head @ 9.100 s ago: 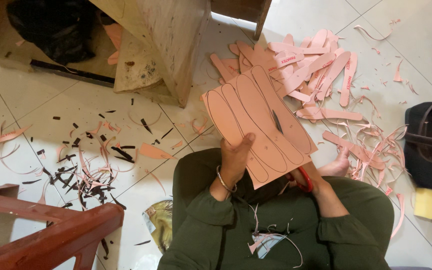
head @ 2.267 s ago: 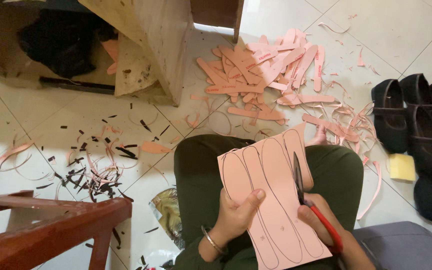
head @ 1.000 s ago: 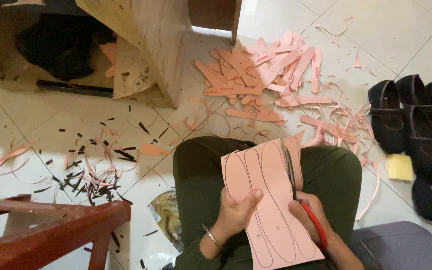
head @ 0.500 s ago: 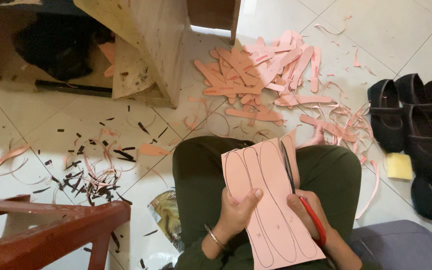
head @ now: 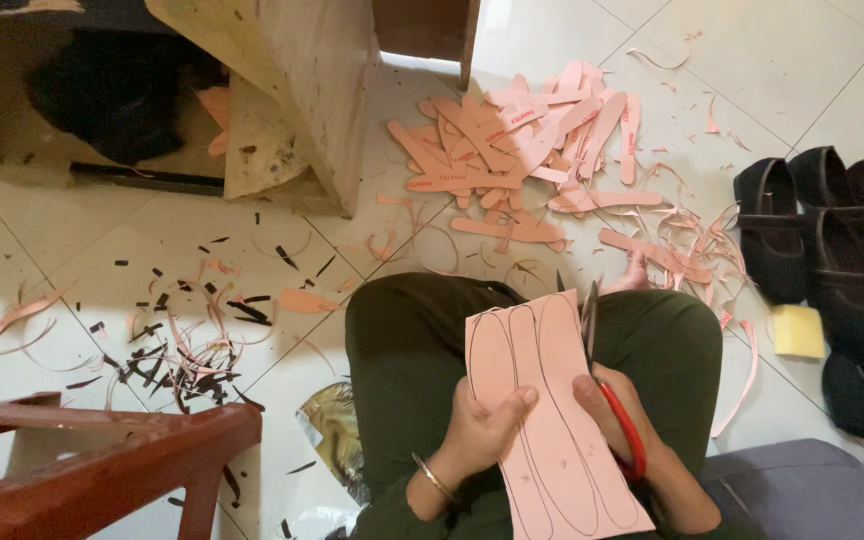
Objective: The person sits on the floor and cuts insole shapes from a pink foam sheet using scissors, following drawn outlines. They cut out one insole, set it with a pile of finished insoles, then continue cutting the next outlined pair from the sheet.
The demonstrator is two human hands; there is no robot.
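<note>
My left hand (head: 482, 430) grips the left edge of a pink sheet (head: 542, 420) drawn with long insole outlines, held over my lap in dark green trousers. In my right hand (head: 612, 405) are red-handled scissors (head: 607, 385); their dark blades point up along the sheet's right edge and are cutting it. A bangle sits on my left wrist.
A heap of cut pink insole shapes (head: 522, 160) and curled pink trimmings lies on the white tiles ahead. Black shoes (head: 832, 230) and a yellow sponge (head: 799, 330) are to the right. A wooden furniture leg (head: 302, 90) stands ahead-left, black scraps (head: 182, 350) left, a red wooden frame (head: 102, 470) lower left.
The scissors have advanced up the sheet's right edge. The sheet and both hands sit slightly lower and nearer than before.
</note>
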